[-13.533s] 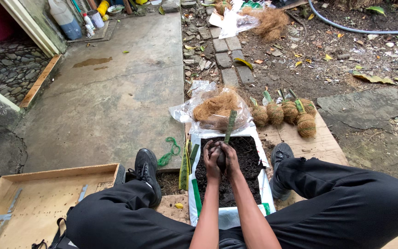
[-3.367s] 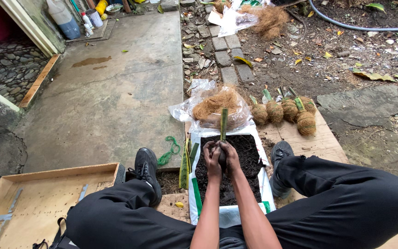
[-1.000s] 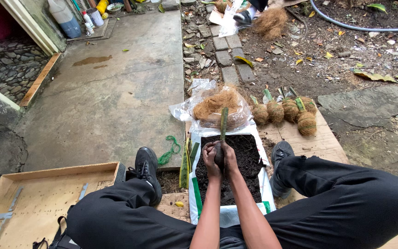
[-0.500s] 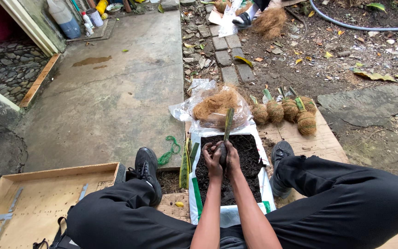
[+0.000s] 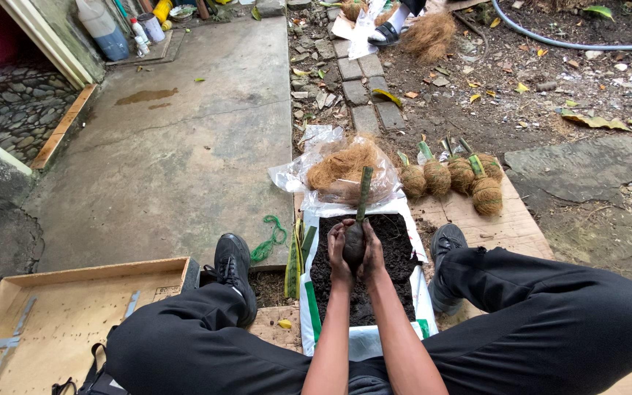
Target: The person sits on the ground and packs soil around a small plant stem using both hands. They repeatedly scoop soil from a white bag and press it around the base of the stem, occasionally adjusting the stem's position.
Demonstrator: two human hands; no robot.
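Observation:
My left hand (image 5: 339, 253) and my right hand (image 5: 371, 254) are cupped together around a dark ball of soil (image 5: 355, 244). A green plant cutting (image 5: 363, 192) sticks upright out of that ball. Both hands are held over an open white sack of dark soil (image 5: 395, 249) that lies between my legs. Beyond the sack, a clear plastic bag of brown coconut fibre (image 5: 345, 170) rests on the ground. To its right, several fibre-wrapped balls with green stems (image 5: 449, 175) stand in a row on a wooden board (image 5: 506, 223).
A shallow wooden tray (image 5: 67, 307) lies at the lower left, with green string (image 5: 270, 241) on the concrete near my left shoe (image 5: 232, 267). Another person's foot (image 5: 388, 31) and a fibre pile (image 5: 431, 35) are at the top. Bottles (image 5: 122, 29) stand at the top left.
My hands have lifted the soil ball slightly off the sack and keep pressing it around the cutting, which has straightened from a slight tilt. Nothing else has moved.

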